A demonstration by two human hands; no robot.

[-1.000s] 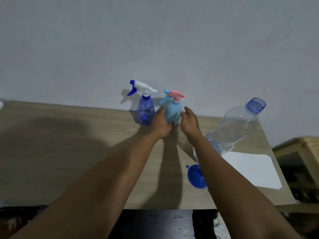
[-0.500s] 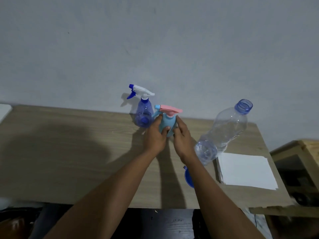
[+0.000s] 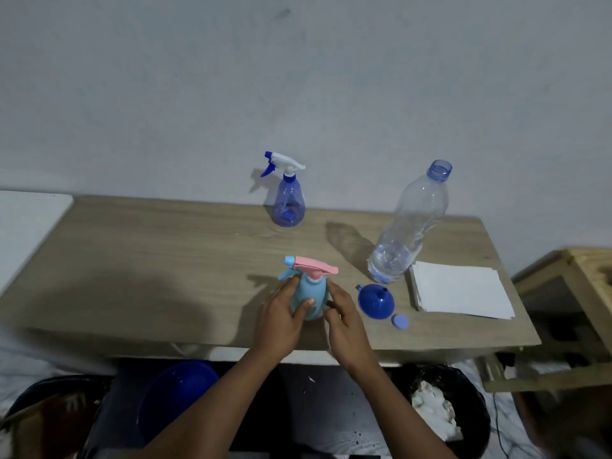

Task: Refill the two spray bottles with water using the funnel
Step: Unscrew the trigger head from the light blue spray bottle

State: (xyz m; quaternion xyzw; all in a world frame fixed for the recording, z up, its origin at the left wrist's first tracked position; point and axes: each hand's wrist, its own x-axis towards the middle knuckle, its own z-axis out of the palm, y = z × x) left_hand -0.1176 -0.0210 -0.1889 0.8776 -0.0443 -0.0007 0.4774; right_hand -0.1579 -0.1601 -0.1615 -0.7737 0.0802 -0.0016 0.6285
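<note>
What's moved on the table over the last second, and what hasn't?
The light blue spray bottle came from beside the dark blue spray bottle at the wall toward the near edge of the table; it now stands left of the funnel. The left hand already gripped it; the right hand joined. The dark blue spray bottle, water bottle, funnel and paper stayed put.

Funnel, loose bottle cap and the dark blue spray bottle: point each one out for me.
funnel [image 3: 375,303]: head view, on the outer wall of its cone.
bottle cap [image 3: 400,321]: head view, on its flat top.
dark blue spray bottle [image 3: 288,202]: head view, on its translucent body.
</note>
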